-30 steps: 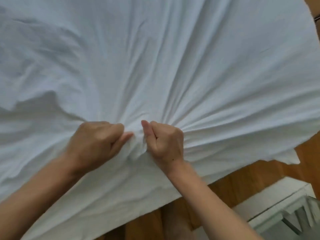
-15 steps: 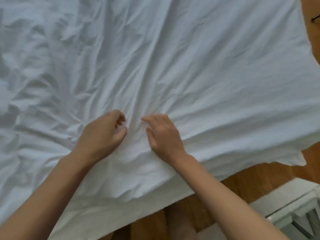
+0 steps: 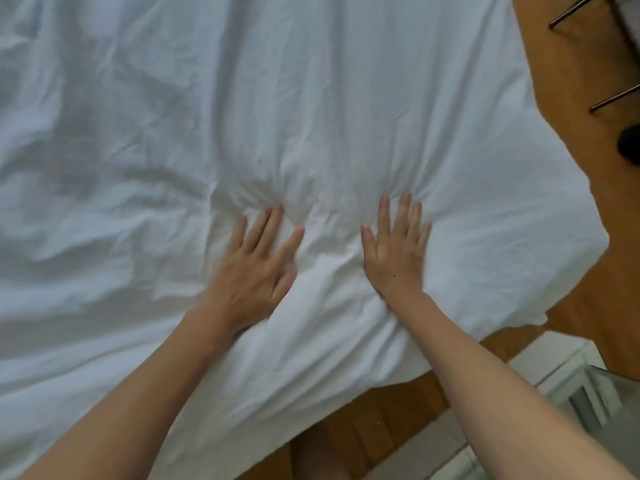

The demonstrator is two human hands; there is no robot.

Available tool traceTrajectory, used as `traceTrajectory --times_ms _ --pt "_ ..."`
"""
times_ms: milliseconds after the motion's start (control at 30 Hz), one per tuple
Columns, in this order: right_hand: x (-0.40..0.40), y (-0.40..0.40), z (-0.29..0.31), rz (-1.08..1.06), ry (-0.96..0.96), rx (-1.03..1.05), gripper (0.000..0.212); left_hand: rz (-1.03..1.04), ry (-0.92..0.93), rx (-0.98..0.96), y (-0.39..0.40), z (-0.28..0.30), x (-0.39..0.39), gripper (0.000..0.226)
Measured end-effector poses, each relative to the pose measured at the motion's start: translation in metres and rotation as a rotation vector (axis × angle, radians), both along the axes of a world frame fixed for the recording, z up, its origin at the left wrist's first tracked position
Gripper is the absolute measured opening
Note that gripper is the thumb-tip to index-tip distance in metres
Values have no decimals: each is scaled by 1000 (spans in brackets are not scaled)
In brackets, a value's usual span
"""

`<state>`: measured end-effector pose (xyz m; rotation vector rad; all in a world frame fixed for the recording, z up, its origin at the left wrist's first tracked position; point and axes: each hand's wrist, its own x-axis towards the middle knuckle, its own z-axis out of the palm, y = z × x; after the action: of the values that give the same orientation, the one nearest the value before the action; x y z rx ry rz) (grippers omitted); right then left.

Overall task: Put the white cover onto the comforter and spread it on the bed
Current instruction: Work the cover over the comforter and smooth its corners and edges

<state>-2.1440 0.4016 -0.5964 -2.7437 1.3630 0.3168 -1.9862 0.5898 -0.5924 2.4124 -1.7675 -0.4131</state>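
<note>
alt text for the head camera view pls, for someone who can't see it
Two bare hands, left hand and right hand, press flat with fingers spread on a wrinkled white cover spread over a bed. Wooden floor shows at the right.

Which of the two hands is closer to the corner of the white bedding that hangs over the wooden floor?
The right hand. It lies flat on the white cover nearer the corner; the left hand presses farther away.

Matt white cloth over warm wood.
White cover point(image 3: 311, 98): soft woven cloth, matt, finely creased all over. Floor point(image 3: 391, 420): wood planks, orange-brown, slight satin sheen. Thin legs point(image 3: 616, 98) top right: dark metal. White furniture point(image 3: 550, 362) lower right: smooth painted finish.
</note>
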Motion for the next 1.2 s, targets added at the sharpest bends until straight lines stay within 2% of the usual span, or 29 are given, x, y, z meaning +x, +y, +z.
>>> traceTrajectory --times_ms 167,333,400,467,600,700,767,833,900,933,1033,1100,1200 --pt "11 -3 0 -7 52 69 70 117 23 68 -12 4 -7 64" --pt "16 -10 3 13 -1 65 66 568 142 -45 -70 31 -29 61" --pt "16 -25 11 85 -46 94 67 512 109 -49 -98 28 -36 63" --pt "4 -62 21 207 -102 85 65 432 45 34 -132 17 -44 68" --pt "-60 -178 55 282 -184 -90 60 607 32 116 -213 6 -68 82" --pt "-110 -240 86 297 -138 -149 64 595 37 108 -273 8 -99 81" --pt "-134 -268 98 104 -153 -15 75 563 83 116 -307 13 -123 81" --pt "-152 -288 104 -187 -236 446 87 530 124 90 -340 18 -150 80" --pt "-167 -290 101 -406 -392 866 78 547 195 54 -365 27 -176 79" --pt "-173 -283 99 -399 -435 914 71 580 243 29 -373 33 -186 81" --pt "-189 -259 91 -310 -519 844 62 687 489 -76 -377 50 -199 84" --pt "-192 -251 96 -373 -612 900 50 681 619 -170 -370 64 -202 79" --pt "-195 -253 102 -442 -752 961 44 681 663 -177 -364 83 -220 74"
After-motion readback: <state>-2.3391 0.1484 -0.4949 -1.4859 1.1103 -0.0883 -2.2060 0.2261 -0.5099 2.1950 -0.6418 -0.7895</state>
